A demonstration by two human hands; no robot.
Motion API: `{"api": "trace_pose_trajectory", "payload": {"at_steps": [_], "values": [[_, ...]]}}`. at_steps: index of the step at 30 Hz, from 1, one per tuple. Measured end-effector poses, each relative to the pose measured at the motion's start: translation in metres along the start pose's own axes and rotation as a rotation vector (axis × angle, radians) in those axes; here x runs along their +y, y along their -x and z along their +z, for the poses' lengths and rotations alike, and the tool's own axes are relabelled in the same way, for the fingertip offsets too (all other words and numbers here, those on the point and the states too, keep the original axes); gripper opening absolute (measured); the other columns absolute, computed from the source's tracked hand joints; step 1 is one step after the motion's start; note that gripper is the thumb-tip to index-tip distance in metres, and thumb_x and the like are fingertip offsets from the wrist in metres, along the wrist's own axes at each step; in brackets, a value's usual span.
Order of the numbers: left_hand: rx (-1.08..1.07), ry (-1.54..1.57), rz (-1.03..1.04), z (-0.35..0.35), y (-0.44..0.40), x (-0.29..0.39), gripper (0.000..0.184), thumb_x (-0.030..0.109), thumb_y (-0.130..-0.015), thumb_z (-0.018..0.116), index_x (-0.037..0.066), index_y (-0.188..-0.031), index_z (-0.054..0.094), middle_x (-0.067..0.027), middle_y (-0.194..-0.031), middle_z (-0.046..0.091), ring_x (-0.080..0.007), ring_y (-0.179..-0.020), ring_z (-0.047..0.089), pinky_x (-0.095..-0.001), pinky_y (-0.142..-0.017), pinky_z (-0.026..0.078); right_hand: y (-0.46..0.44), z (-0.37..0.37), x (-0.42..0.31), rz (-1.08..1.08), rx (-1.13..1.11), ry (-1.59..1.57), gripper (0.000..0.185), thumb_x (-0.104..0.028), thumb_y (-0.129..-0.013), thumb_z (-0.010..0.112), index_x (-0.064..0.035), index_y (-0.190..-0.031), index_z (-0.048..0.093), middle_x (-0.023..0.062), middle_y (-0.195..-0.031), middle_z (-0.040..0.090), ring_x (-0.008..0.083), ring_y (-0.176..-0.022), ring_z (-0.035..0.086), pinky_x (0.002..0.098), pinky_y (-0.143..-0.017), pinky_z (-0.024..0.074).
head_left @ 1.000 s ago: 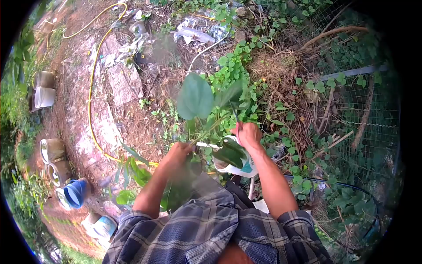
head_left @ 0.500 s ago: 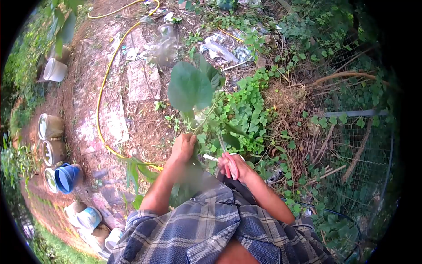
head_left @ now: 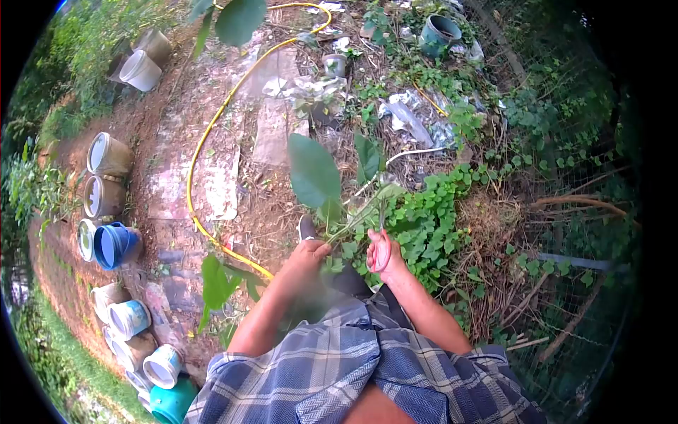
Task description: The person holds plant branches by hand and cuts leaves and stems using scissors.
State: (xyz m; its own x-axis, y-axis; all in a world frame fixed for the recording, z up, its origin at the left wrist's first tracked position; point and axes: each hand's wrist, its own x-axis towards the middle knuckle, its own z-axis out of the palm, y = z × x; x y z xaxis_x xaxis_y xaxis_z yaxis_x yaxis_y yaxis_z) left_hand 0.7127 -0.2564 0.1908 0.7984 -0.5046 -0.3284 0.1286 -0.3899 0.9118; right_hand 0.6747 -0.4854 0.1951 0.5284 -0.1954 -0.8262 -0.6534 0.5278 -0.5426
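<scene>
My left hand (head_left: 302, 264) is closed on a green plant stem (head_left: 352, 220) that slants up and to the right. Large leaves (head_left: 315, 172) hang from this plant in front of me. In my right hand (head_left: 390, 258) is a pair of scissors (head_left: 382, 253) with pink handles, the fingers curled around them. The blades point upward beside the stem; whether they touch it I cannot make out. Part of the left forearm is blurred by something close to the camera.
A yellow hose (head_left: 192, 169) curves over the ground at left. Several buckets, one blue (head_left: 115, 246), line the left side. Low green vines (head_left: 431, 230) grow at right by dry brush (head_left: 491, 219) and a wire fence. A shoe (head_left: 306, 227) shows beyond my left hand.
The view has shifted, bringing more buckets and my shoe into sight. My right hand has turned the scissors more upright, nearer the stem. My left hand keeps its hold.
</scene>
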Motion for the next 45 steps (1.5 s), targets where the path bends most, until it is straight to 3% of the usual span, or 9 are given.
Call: {"api": "trace_pose_trajectory", "payload": {"at_steps": [2, 6, 13, 21, 25, 30, 41, 43, 45], "values": [[-0.002, -0.029, 0.100, -0.020, -0.006, -0.001, 0.034, 0.027, -0.098, 0.054, 0.000, -0.085, 0.070, -0.0025, -0.068, 0.062, -0.0101, -0.067, 0.056, -0.0303, -0.066, 0.047, -0.011, 0.013, 0.003, 0.009, -0.072, -0.012, 0.038, -0.037, -0.080, 0.079, -0.0079, -0.074, 0.056, 0.0044, -0.053, 0.051, 0.0165, -0.040, 0.050, 0.0305, -0.035, 0.0374], [-0.322, -0.165, -0.186, -0.078, -0.035, 0.010, 0.044, 0.022, -0.078, 0.069, 0.005, -0.118, 0.064, -0.0162, -0.116, 0.063, -0.0332, -0.109, 0.059, -0.0377, -0.096, 0.048, -0.040, 0.051, -0.021, -0.001, -0.157, 0.109, 0.043, -0.046, -0.082, 0.075, -0.0090, -0.073, 0.054, 0.0039, -0.058, 0.054, 0.0160, -0.042, 0.053, 0.0304, -0.039, 0.0432], [0.051, -0.104, -0.099, -0.172, -0.077, 0.009, 0.032, 0.026, -0.097, 0.055, -0.001, -0.091, 0.071, -0.0039, -0.073, 0.064, -0.0118, -0.069, 0.056, -0.0291, -0.069, 0.047, -0.105, 0.150, -0.049, 0.125, -0.368, -0.176, 0.043, -0.052, -0.090, 0.064, -0.0122, -0.078, 0.055, 0.0074, -0.069, 0.062, 0.0211, -0.057, 0.062, 0.0363, -0.049, 0.0490], [0.218, 0.132, -0.135, -0.251, -0.071, 0.002, 0.030, 0.023, -0.100, 0.054, 0.001, -0.086, 0.069, 0.0008, -0.072, 0.062, -0.0078, -0.065, 0.054, -0.0250, -0.061, 0.044, -0.137, 0.250, -0.094, -0.136, -0.327, 0.143, 0.036, -0.039, -0.089, 0.069, -0.0102, -0.074, 0.053, 0.0043, -0.057, 0.052, 0.0163, -0.042, 0.049, 0.0306, -0.039, 0.0382], [0.293, 0.539, -0.364, -0.295, -0.073, 0.033, 0.025, 0.024, -0.099, 0.056, 0.004, -0.089, 0.069, 0.0034, -0.067, 0.059, -0.0061, -0.057, 0.051, -0.0220, -0.052, 0.041, -0.193, 0.249, -0.103, 0.083, -0.241, -0.446, 0.028, -0.030, -0.086, 0.077, -0.0178, -0.077, 0.053, -0.0046, -0.059, 0.052, 0.0091, -0.046, 0.051, 0.0228, -0.036, 0.0375], [0.326, 0.630, -0.348, -0.344, -0.085, 0.045, 0.025, 0.025, -0.098, 0.058, 0.005, -0.089, 0.068, 0.0046, -0.066, 0.058, -0.0054, -0.056, 0.050, -0.0215, -0.051, 0.040, -0.161, 0.257, -0.139, -0.289, -0.432, 0.428, 0.032, -0.039, -0.086, 0.072, -0.0197, -0.080, 0.048, -0.0092, -0.060, 0.045, 0.0015, -0.044, 0.040, 0.0195, -0.037, 0.0300], [0.080, 0.550, -0.261, -0.477, -0.129, -0.002, 0.027, 0.025, -0.099, 0.057, 0.003, -0.091, 0.071, 0.0033, -0.071, 0.062, -0.0067, -0.061, 0.053, -0.0238, -0.057, 0.043, -0.123, 0.420, -0.193, -0.295, -0.497, 0.716, 0.041, -0.049, -0.089, 0.067, -0.0113, -0.080, 0.054, -0.0055, -0.059, 0.046, 0.0070, -0.048, 0.045, 0.0248, -0.042, 0.0341], [-0.040, -0.031, 0.020, -0.518, -0.140, -0.013, 0.029, 0.026, -0.099, 0.056, 0.003, -0.091, 0.072, 0.0039, -0.072, 0.063, -0.0060, -0.063, 0.052, -0.0240, -0.062, 0.044, -0.130, 0.464, -0.202, -0.240, -0.447, 0.675, 0.046, -0.054, -0.089, 0.064, -0.0086, -0.087, 0.059, -0.0032, -0.065, 0.051, 0.0079, -0.054, 0.051, 0.0248, -0.047, 0.0429], [-0.164, 0.119, -0.131, -0.561, -0.153, -0.023, 0.024, 0.023, -0.095, 0.057, 0.003, -0.096, 0.071, -0.0023, -0.078, 0.067, -0.0120, -0.074, 0.061, -0.0300, -0.069, 0.050, -0.158, 0.505, -0.195, -0.316, -0.366, 0.617, 0.047, -0.054, -0.088, 0.066, -0.0073, -0.091, 0.059, -0.0001, -0.068, 0.054, 0.0101, -0.053, 0.053, 0.0246, -0.046, 0.0430]]}}
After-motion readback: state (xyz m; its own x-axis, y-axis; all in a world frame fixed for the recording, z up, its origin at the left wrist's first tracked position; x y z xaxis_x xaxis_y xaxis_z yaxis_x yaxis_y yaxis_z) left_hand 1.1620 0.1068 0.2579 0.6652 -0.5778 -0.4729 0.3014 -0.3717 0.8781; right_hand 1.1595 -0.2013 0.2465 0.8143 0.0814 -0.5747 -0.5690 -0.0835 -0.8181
